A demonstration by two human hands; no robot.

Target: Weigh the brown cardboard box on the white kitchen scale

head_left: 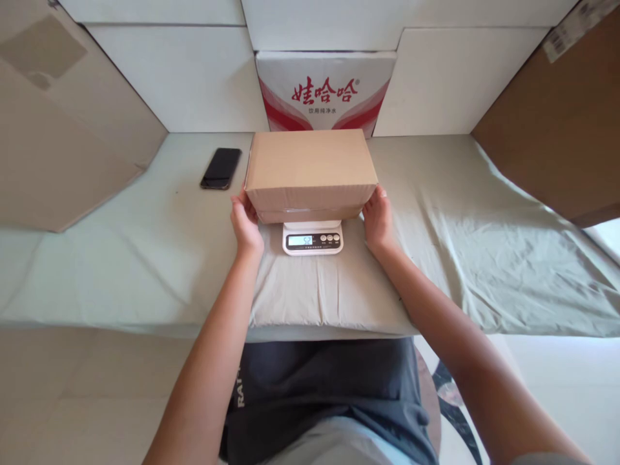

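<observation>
A closed brown cardboard box (310,161) is right over a small white kitchen scale (312,242), covering most of its platform. Whether the box rests fully on it or is partly held up, I cannot tell. My left hand (247,223) grips the box's lower left side, and my right hand (378,218) does the same on the right; the fingertips of both are hidden behind or under it. The scale's lit display shows digits that look like 52, beside several round buttons.
A black smartphone (221,168) lies left of the box on the pale green cloth (194,258). Behind stands a white and red carton (325,90) against white panels. Large cardboard cartons flank both sides, one at left (72,129) and one at right (557,123).
</observation>
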